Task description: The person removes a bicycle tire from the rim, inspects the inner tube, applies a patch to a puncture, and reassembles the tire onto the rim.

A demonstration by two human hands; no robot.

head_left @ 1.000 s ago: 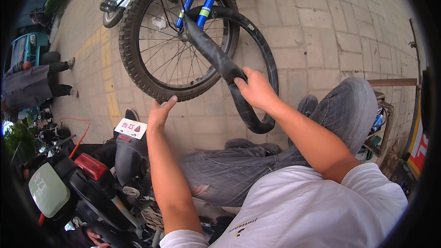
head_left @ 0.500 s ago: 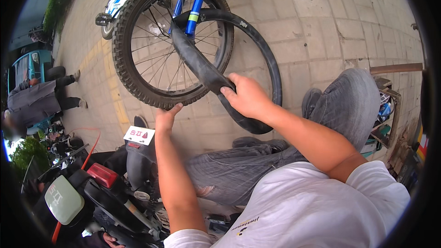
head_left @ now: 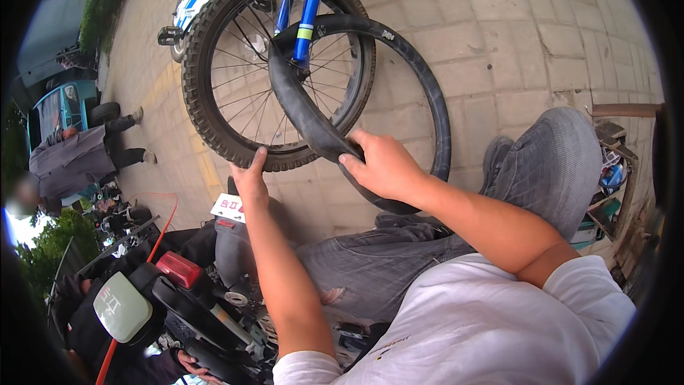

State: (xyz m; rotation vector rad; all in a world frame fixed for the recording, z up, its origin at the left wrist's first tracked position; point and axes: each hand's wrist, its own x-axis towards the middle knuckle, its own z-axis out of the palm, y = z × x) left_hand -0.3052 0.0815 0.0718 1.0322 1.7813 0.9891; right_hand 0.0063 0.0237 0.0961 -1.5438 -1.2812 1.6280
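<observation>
My right hand (head_left: 385, 164) is closed round a black inner tube (head_left: 306, 114), thumb on top. The tube forms a loose, partly inflated loop; its far part passes behind the blue fork (head_left: 311, 11) near the hub. At the wheel's near edge, my left hand (head_left: 251, 182) grips the knobbly bicycle tyre (head_left: 201, 110), its thumb over the tread and its other fingers mostly hidden. The spoked wheel is still in the fork of the blue and white bicycle.
Close on the left stands a motorcycle with a red tail light (head_left: 178, 269). A person in dark clothes (head_left: 78, 160) is farther left, by a teal vehicle (head_left: 60, 110). Right of my knee sits a wooden box of odds and ends (head_left: 611, 171). Paving (head_left: 513, 50) spreads beyond.
My left hand has shifted left along the tyre's near edge, thumb now higher on it. My right hand keeps its hold on the inner tube. The whole view has moved slightly.
</observation>
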